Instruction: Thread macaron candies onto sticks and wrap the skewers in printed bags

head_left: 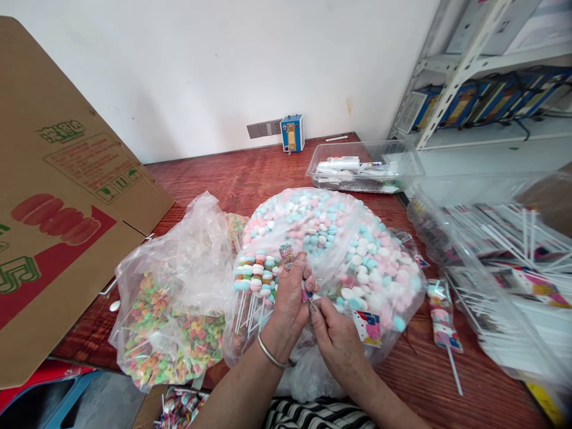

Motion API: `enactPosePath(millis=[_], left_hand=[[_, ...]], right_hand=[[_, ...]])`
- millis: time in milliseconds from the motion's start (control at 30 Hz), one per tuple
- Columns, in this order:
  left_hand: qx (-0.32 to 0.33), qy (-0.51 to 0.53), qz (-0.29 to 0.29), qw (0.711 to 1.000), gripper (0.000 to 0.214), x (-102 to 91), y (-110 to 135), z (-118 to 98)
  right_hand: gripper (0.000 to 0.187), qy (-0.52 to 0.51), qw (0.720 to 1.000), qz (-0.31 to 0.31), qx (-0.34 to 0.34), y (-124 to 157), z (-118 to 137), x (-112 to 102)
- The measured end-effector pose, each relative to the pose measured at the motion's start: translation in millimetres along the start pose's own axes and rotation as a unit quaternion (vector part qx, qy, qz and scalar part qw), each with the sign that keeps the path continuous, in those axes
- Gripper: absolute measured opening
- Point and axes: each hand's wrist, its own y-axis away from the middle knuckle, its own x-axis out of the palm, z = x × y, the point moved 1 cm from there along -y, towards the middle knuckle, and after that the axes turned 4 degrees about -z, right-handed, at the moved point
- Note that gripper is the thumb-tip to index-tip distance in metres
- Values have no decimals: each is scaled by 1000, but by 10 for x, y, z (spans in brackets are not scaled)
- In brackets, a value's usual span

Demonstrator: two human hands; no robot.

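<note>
My left hand, with a metal bangle on the wrist, is closed around a printed candy wrapper whose clear top sticks out above the thumb. Close against it, my right hand pinches the lower end of that wrapper. What is inside is mostly covered by my fingers. Just left of my hands, several marshmallow skewers on white sticks lie on a big clear bag of pink, white and blue marshmallows. Another printed wrapper lies beside my right hand.
A bag of colourful ring candies lies left, near a large cardboard box. One wrapped skewer rests on the wooden table. At right is a clear bin of wrapped sticks; behind stand a plastic tray and a blue device.
</note>
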Motion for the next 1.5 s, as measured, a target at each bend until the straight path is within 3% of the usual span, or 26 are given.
enactPosePath(millis=[133,233,333,433,567,733,867,933,1167,1300,1500], left_hand=[[-91,-25,-16,995,40,-162,38,13],[-147,-26,-15,989,36,-305,118,26],[-169,-16,-19,985,30,-384,227,68],[-167,-25,-30,985,28,-408,322,122],[-144,-64,-29,987,33,-473,394,168],[-167,-142,3,976,39,-676,541,151],[-83,-237,16,968,57,-871,723,95],[-11,-312,23,950,52,-963,794,87],[154,-542,56,824,15,-1117,849,113],[193,-596,69,776,15,-1134,820,114],[211,-601,123,761,19,-1165,815,73]], right_hand=[[33,75,994,37,-71,21,32,-109],[27,159,977,-4,-144,94,68,-196],[15,192,959,-36,-204,185,92,-219],[14,199,952,-44,-228,268,72,-194],[21,153,970,-4,-189,361,-31,-113],[15,23,999,35,-28,438,-165,-29],[12,-24,998,47,41,435,-177,-35],[11,-32,997,50,46,422,-171,-39],[10,-7,997,68,23,414,-201,-34],[11,4,997,74,6,411,-222,-51],[15,-19,995,86,-51,411,-208,-160]])
